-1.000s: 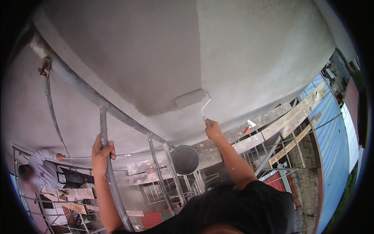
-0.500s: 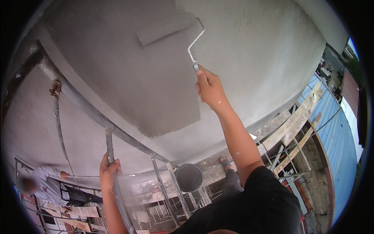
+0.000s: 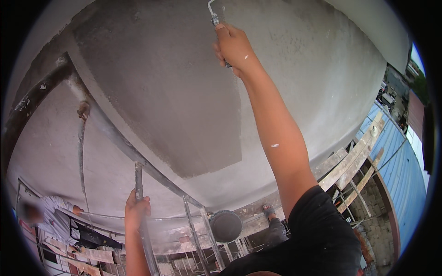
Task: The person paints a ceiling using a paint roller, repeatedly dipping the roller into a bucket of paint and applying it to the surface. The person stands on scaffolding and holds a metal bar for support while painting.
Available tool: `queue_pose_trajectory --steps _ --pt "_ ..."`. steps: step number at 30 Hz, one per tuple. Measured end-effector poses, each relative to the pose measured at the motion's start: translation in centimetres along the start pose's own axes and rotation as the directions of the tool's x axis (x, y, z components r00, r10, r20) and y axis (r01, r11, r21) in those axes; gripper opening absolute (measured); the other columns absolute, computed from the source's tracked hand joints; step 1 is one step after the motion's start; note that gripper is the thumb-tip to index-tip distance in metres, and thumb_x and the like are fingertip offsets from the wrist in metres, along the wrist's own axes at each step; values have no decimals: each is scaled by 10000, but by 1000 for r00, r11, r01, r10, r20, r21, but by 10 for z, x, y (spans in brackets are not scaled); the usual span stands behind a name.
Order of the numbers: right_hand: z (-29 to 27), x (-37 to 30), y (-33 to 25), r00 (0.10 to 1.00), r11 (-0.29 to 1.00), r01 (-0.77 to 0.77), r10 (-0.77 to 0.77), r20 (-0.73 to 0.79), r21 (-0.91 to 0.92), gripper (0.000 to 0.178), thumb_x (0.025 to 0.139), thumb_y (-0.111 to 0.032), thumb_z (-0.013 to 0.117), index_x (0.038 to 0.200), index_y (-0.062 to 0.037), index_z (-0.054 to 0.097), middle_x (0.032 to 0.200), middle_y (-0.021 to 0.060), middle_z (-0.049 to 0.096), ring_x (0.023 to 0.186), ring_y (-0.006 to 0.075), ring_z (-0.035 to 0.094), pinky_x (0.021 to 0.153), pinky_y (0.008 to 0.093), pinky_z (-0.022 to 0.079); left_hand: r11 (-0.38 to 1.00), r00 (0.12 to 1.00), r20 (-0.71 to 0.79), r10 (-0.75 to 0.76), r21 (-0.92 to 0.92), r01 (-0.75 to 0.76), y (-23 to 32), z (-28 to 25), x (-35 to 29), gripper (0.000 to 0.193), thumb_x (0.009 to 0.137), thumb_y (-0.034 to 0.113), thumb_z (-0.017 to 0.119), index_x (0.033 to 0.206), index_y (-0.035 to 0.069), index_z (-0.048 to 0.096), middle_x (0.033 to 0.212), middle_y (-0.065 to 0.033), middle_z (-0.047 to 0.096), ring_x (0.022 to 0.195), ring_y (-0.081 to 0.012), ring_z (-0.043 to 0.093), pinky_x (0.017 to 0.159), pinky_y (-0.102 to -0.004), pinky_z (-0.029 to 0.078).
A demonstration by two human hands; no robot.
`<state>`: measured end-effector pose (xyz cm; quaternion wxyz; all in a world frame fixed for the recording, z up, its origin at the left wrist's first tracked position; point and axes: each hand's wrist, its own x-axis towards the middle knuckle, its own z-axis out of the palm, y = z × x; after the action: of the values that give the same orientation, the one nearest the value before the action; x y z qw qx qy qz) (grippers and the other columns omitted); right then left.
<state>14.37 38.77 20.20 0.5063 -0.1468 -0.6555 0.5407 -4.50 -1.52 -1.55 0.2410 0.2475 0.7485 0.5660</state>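
My right hand [image 3: 234, 47] is closed round the handle of a paint roller [image 3: 214, 18], raised high in front of the wall. Only the handle and part of its bent wire show; the roller's sleeve is out of view past the top edge. A darker, wet-looking patch [image 3: 175, 115] covers the wall [image 3: 294, 83] left of my right forearm, with a sharp edge low down. My left hand [image 3: 137, 210] is wrapped round an upright metal scaffold pole [image 3: 139, 177] at the lower left.
A bucket of grey material [image 3: 225, 226] stands on the scaffold planks near my foot [image 3: 268, 210]. Another person [image 3: 55, 216] is on the scaffold at far left. A thick metal pipe [image 3: 115, 135] crosses the left side. Planks [image 3: 354, 154] and a blue roof [image 3: 391, 179] lie right.
My right hand has moved up and slightly left with the paint roller, whose sleeve has left the view. My left hand keeps its hold on the pole. The view has shifted a little.
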Motion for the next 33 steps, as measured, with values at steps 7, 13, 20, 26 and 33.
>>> queue_pose_trajectory --steps 7,13,20,26,33 --pt "-23 -91 112 991 988 -135 134 -19 -72 510 1105 -379 440 1538 -112 488 675 -39 435 534 63 382 469 256 361 999 1000 -9 2 35 -1 4 3 -1 497 913 122 658 1359 -48 516 682 -33 571 537 -130 551 511 -264 470" --pt "-39 -206 236 966 931 -256 236 -105 -261 486 1106 -309 432 1482 -15 522 673 -6 477 587 81 472 552 277 422 1000 999 -48 -12 1 12 10 9 -3 405 911 105 669 1286 -9 567 666 -15 575 543 -120 535 518 -262 430" --pt "-62 -319 351 908 817 -418 389 -157 -396 458 1102 -327 438 1479 -95 553 611 3 469 477 91 453 432 289 402 1000 1000 -27 -10 -8 10 2 6 -4 414 924 153 671 1285 -28 582 674 -29 569 553 -124 540 529 -255 437" --pt "-70 -362 392 755 664 -649 620 -212 -371 392 1067 -274 478 1347 -60 649 633 156 605 426 244 575 459 395 492 1000 999 -39 -19 6 20 3 8 -2 413 925 158 672 1283 -23 571 663 -29 548 542 -122 517 531 -256 424" --pt "-79 -383 444 645 598 -752 755 -122 -278 396 1072 -266 476 1378 -75 640 588 31 520 404 134 486 355 313 409 999 999 -6 -33 -4 33 0 4 3 551 946 119 645 1449 -17 465 658 -15 522 523 -101 495 501 -242 391"
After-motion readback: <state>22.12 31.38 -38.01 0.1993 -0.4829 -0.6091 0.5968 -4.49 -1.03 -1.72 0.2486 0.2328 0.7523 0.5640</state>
